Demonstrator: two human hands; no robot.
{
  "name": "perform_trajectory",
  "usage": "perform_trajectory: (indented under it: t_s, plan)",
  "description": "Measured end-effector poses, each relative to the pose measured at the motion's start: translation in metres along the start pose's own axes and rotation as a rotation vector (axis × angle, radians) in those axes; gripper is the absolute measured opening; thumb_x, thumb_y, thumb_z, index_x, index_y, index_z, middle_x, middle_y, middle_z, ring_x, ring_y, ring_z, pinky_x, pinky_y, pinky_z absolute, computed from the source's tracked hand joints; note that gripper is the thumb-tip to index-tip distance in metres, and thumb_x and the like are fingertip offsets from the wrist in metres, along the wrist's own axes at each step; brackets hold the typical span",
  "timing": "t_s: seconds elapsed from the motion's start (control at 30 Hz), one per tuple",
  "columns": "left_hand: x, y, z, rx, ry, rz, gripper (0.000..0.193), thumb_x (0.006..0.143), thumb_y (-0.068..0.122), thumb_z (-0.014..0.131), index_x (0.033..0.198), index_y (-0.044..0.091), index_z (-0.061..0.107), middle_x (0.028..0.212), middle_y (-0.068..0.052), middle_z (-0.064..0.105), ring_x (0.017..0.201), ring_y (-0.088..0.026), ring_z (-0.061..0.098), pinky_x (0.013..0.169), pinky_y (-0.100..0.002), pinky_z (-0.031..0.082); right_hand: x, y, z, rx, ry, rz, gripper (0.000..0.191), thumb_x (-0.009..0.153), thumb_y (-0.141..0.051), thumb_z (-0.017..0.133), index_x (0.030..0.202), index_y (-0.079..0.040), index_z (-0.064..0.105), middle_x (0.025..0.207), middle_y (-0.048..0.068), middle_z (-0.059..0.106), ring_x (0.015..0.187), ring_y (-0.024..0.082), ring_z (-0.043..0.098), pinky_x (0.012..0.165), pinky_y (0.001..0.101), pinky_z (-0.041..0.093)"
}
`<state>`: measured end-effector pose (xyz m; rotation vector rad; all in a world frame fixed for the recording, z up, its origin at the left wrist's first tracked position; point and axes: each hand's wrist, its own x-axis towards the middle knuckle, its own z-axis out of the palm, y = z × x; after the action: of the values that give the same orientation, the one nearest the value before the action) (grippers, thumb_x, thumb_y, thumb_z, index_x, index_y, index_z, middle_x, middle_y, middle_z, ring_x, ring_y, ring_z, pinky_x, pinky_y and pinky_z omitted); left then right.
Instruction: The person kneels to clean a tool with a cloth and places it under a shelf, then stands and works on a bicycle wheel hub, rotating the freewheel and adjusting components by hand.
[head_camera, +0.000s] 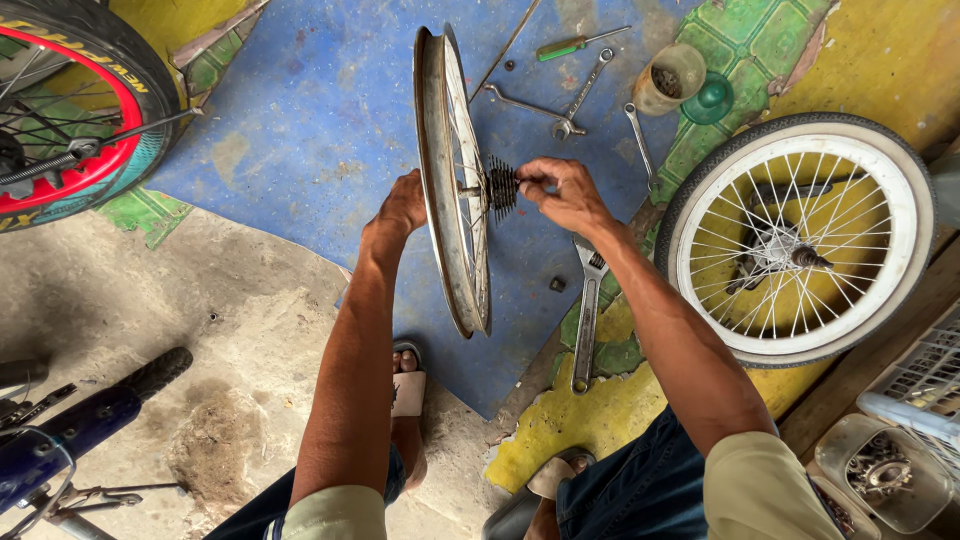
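Two bare arms reach out from the bottom of the view, down past dark blue trousers and a sandal (408, 392) on the floor. Between them stands a bare metal bike wheel (452, 180), upright on its edge on a blue mat (300, 110). The left hand (402, 205) is on the far side of the rim, pressed against it; its fingers are hidden behind the wheel, so I cannot tell if they are curled or flat. The right hand (565, 192) is on the near side, at the middle of the wheel. Its fingers (530, 180) are pinched together on the dark stack of gear cogs (502, 186) that sticks out from the hub. The cogs sit just left of the fingertips, touching them.

A long wrench (585, 315) lies on the mat under the right arm. More spanners (565, 105) and a green-handled screwdriver (572, 44) lie past the wheel, near a small cup (668, 78). A wheel with a white tyre (798, 238) lies flat to the right. A red-rimmed wheel (75, 110) is at the top left.
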<state>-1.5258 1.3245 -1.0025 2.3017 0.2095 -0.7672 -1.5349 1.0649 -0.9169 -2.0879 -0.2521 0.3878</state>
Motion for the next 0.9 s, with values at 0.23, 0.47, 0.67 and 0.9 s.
perform_trajectory:
  t_s: [0.23,0.47,0.67,0.9]
  plan:
    - [-0.006,0.009,-0.005,0.083,-0.008,0.039,0.031,0.105,0.030,0.050,0.119,0.005,0.060,0.118,-0.015,0.068,0.116,-0.031,0.065,0.114,-0.046,0.045,0.003,-0.002,0.000,0.015,-0.119,0.151,0.014,0.096,-0.009,0.069,0.108,-0.004,0.073,0.085,0.009,0.074,0.064,0.015,0.065,0.059,0.0331,0.056]
    - [-0.004,0.009,-0.004,0.007,-0.059,-0.078,0.034,0.107,0.032,0.045,0.122,0.005,0.060,0.121,-0.015,0.066,0.119,-0.028,0.063,0.115,-0.046,0.041,-0.001,0.001,-0.004,0.163,-0.029,0.154,0.016,0.092,-0.009,0.068,0.107,-0.005,0.071,0.088,0.006,0.074,0.072,0.012,0.069,0.057,0.0285,0.061]
    - [0.005,0.006,0.002,0.218,-0.024,0.050,0.029,0.104,0.025,0.047,0.120,0.004,0.060,0.118,-0.015,0.062,0.113,-0.028,0.063,0.112,-0.041,0.047,-0.006,0.005,-0.010,0.350,-0.065,0.425,0.021,0.101,-0.022,0.062,0.104,-0.003,0.070,0.084,0.011,0.071,0.067,0.017,0.069,0.051,0.0288,0.059]
    - [0.002,0.007,-0.002,0.117,-0.036,0.071,0.031,0.105,0.024,0.046,0.125,0.005,0.057,0.123,-0.016,0.063,0.118,-0.031,0.062,0.115,-0.045,0.040,-0.007,0.009,-0.014,0.402,-0.133,0.132,0.028,0.086,-0.023,0.074,0.107,-0.005,0.072,0.083,0.007,0.072,0.066,0.008,0.065,0.049,0.0237,0.056]
